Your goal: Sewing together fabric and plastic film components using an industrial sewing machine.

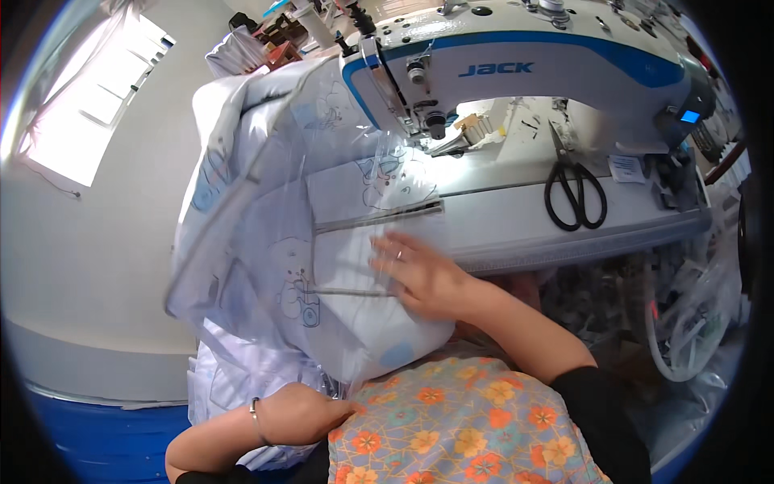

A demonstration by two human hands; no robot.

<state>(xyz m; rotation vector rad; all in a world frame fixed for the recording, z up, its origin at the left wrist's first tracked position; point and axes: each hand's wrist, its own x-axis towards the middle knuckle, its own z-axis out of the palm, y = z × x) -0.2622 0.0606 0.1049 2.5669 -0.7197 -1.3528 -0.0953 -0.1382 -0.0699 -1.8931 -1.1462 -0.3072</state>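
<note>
Clear plastic cover under right hand, beside machine bed edge.

— Where does the sewing machine stand?

— On the surface, at the far side, its needle end to the left.

— And the scissors?

— On the surface under the machine's arm, right of the needle.

— The plastic-wrapped bundle?

— Left of the machine, hanging over the surface's near edge. The right hand lies flat on it; the left hand sits below, at its lower edge.
</note>
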